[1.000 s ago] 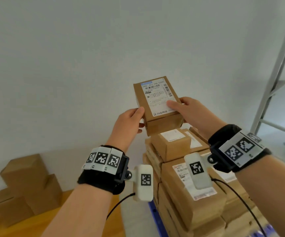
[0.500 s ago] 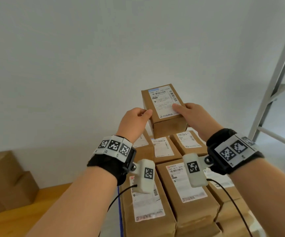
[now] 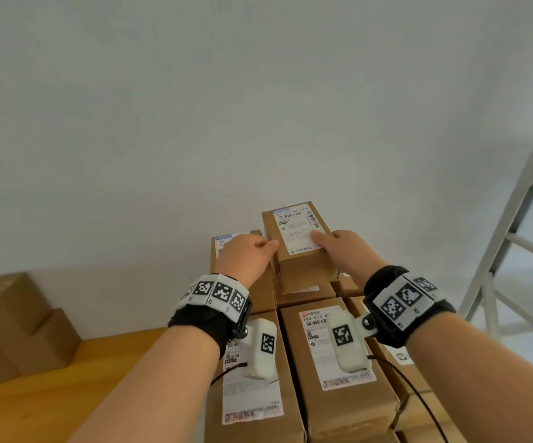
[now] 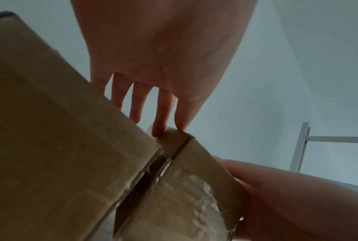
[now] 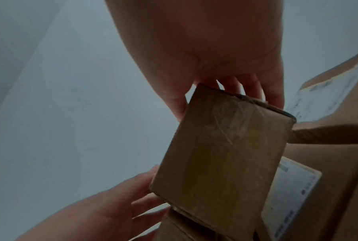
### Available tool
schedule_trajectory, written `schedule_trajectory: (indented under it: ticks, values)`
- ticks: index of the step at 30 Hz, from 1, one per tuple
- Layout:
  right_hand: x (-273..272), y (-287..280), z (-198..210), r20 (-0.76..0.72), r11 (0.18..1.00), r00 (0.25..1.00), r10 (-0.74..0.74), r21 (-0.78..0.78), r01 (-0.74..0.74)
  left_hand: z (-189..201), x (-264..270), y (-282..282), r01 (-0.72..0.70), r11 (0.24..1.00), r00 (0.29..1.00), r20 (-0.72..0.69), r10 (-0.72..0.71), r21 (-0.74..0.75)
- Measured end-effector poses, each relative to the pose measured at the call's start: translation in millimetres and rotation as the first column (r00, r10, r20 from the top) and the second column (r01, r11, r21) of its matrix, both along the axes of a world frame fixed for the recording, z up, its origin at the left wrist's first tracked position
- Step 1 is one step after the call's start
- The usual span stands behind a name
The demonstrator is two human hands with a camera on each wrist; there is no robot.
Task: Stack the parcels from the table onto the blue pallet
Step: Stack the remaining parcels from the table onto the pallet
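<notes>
A small brown parcel (image 3: 300,247) with a white label is at the back of the stack of parcels (image 3: 338,362), down against the parcel below it. My left hand (image 3: 252,252) holds its left side, thumb on the top edge, beside a neighbouring parcel (image 3: 227,241). My right hand (image 3: 335,246) grips the right side with the thumb on the label. In the left wrist view the fingertips (image 4: 159,130) touch the parcel (image 4: 194,187) at its corner. From the right wrist, the parcel (image 5: 225,154) sits between thumb and fingers. The stack hides the blue pallet.
A wooden table (image 3: 51,394) at the left carries plain brown boxes (image 3: 19,324). A grey metal rack frame (image 3: 514,238) stands at the right. A white wall is close behind the stack.
Both hands have carried the parcel down and forward, from the air above the stack to its back row. The stack now fills the lower view.
</notes>
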State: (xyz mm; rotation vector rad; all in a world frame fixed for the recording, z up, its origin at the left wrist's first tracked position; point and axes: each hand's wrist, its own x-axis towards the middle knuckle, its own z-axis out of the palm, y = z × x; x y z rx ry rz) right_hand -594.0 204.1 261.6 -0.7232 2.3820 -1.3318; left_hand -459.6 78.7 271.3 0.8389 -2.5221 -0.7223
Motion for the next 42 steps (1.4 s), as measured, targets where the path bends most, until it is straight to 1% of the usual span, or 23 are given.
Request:
schedule_trajectory:
  ticks: [3, 8, 16, 19, 21, 23, 26, 29, 32, 36, 42]
  values:
    - [-3, -5, -10, 0.022, 0.999, 1.0, 0.014, 0.038, -0.015, -3, 0, 1, -0.008, 0.999, 0.999, 0.052, 0.01, -0.045]
    - [-2, -9, -17, -0.006, 0.996, 0.999, 0.033, 0.077, -0.032, -3, 3, 6, 0.047, 0.991, 0.995, 0.097, -0.035, -0.124]
    - [-1, -12, -30, -0.073, 0.994, 0.997, 0.017, 0.105, -0.009, -10, 6, 7, 0.081, 0.989, 0.993, 0.096, -0.069, -0.122]
    - [1, -12, -30, -0.056, 0.996, 0.998, 0.004, 0.09, 0.001, -7, 6, 4, 0.109, 0.987, 0.985, 0.145, -0.092, -0.116]
    - [2, -9, -27, -0.063, 0.996, 0.998, -0.01, 0.085, 0.015, -1, 7, 1, 0.128, 0.989, 0.979, 0.169, -0.113, -0.078]
    - [4, -6, -21, -0.081, 0.997, 0.996, -0.025, 0.065, 0.03, 4, 10, -3, 0.126, 0.991, 0.984, 0.134, -0.119, -0.045]
    - [10, -1, -6, -0.132, 0.999, 0.99, -0.051, -0.004, 0.051, 7, 20, -10, 0.123, 0.992, 0.99, 0.075, -0.12, -0.034]
    - [21, 1, 12, -0.21, 0.995, 0.975, -0.077, -0.072, 0.063, 9, 35, -19, 0.111, 0.993, 0.991, 0.076, -0.108, -0.044]
    - [42, -4, 33, -0.264, 0.99, 0.962, -0.07, -0.134, 0.036, 15, 58, -34, 0.053, 0.997, 0.998, 0.035, -0.052, -0.048]
    - [81, -21, 52, -0.274, 0.98, 0.962, -0.018, -0.195, -0.037, 22, 98, -56, -0.022, 0.999, 0.999, -0.024, 0.022, -0.025]
    - [154, -70, 58, -0.279, 0.972, 0.959, 0.041, -0.212, -0.104, 21, 178, -104, -0.087, 0.996, 0.996, 0.011, 0.087, -0.025]
